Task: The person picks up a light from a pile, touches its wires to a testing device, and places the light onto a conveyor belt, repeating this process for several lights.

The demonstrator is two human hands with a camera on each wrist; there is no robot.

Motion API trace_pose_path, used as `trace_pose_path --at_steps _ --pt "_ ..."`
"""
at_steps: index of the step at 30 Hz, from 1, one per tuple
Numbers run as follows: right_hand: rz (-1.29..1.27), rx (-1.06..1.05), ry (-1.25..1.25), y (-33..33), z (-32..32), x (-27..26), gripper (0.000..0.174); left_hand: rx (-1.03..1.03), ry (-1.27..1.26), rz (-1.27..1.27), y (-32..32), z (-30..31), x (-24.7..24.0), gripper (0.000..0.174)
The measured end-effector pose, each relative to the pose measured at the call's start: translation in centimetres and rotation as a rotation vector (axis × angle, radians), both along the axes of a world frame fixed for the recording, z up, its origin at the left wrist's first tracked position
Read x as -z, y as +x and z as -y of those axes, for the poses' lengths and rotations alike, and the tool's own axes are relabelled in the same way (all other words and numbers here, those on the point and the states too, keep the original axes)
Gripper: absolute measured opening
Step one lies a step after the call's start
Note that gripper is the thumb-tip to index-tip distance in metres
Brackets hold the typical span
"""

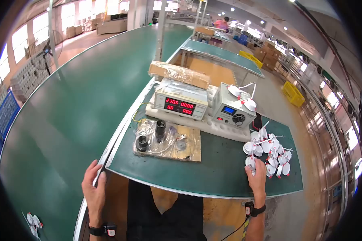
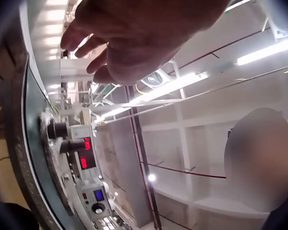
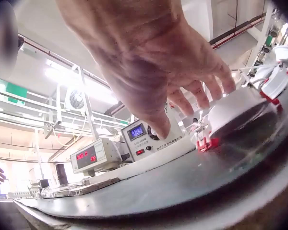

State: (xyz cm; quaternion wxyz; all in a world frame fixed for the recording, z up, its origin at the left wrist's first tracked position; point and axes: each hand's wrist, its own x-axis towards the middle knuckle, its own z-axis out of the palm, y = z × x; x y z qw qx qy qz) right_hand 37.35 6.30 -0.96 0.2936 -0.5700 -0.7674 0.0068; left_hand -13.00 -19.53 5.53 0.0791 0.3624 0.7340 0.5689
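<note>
In the head view, my right hand (image 1: 256, 179) reaches to a white round fitting with red clips (image 1: 250, 162), at the near left edge of a pile of similar white fittings (image 1: 274, 149). The right wrist view shows the fingers (image 3: 198, 98) stretched loosely over the white fitting (image 3: 242, 112), fingertips close to its upper side and the thumb apart from it. My left hand (image 1: 94, 188) is held over the gap by the white-edged left bench, its fingers loosely bent and thumb apart, with nothing between them.
A meter with red digits (image 1: 180, 105) and a grey box with a dial (image 1: 234, 109) stand at the back of the green table (image 1: 221, 172). Before them lies a wrapped board (image 1: 194, 145) with two black sockets. More white fittings (image 1: 34, 221) lie on the left bench.
</note>
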Motion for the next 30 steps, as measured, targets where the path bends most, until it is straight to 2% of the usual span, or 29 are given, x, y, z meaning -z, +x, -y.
trace_pose_path --at_steps 2,7,10,13,14,17,18,20,21,23,25,26,27,28,30 --pt "0.138 0.027 0.029 -0.8 -0.1 -1.7 0.05 0.14 0.021 0.088 0.8 -2.2 -0.9 0.028" --pt "0.095 -0.002 -0.061 -1.0 -1.9 -1.4 0.055 0.405 -0.057 0.004 2.8 -5.4 -2.1 0.026" --pt "0.093 0.076 -0.067 -2.3 -2.2 -1.3 0.057 0.513 -0.15 0.127 4.4 -6.4 -3.2 0.027" --pt "0.04 0.088 -0.053 -2.1 -3.5 -0.3 0.058 0.631 -0.099 0.043 5.9 -7.5 -2.4 0.027" --pt "0.017 0.088 -0.06 -2.3 -3.5 -0.8 0.054 0.659 -0.193 0.099 6.8 -7.7 -3.4 0.026" --pt "-0.135 0.077 0.034 -2.4 -2.8 -2.3 0.051 0.787 -0.244 0.091 8.5 -8.7 -4.1 0.026" --pt "-0.204 0.123 -0.031 -3.0 -1.8 -4.1 0.051 0.823 -0.221 0.143 9.1 -9.3 -4.1 0.027" --pt "-0.507 0.016 -0.18 -4.3 -0.3 -6.7 0.059 0.928 -0.205 0.276 10.9 -10.7 -3.2 0.03" --pt "-0.676 -0.042 -0.245 -6.3 1.6 -9.0 0.062 1.003 -0.212 0.331 11.8 -11.6 -2.8 0.038" --pt "-0.814 -0.266 -0.388 -9.3 4.6 -10.8 0.07 1.023 -0.139 0.452 14.3 -13.2 -2.2 0.043" --pt "-0.639 -0.465 -0.294 -12.3 6.8 -10.2 0.074 1.003 -0.066 0.482 16.1 -14.7 -2.7 0.044" --pt "-0.491 -0.498 -0.241 -13.5 7.7 -10.2 0.075 0.995 -0.057 0.604 16.6 -15.6 -1.8 0.045" --pt "-0.345 -0.524 -0.182 -14.5 8.4 -10.0 0.075 0.943 0.043 0.614 16.9 -15.9 -2.1 0.039" --pt "-0.315 -0.51 -0.108 -15.2 8.7 -9.3 0.075 0.972 -0.021 0.573 16.4 -16.1 -1.8 0.035" --pt "-0.328 -0.549 -0.167 -15.3 8.7 -9.7 0.068 1.01 -0.07 0.576 15.6 -16.1 -1.2 0.032"
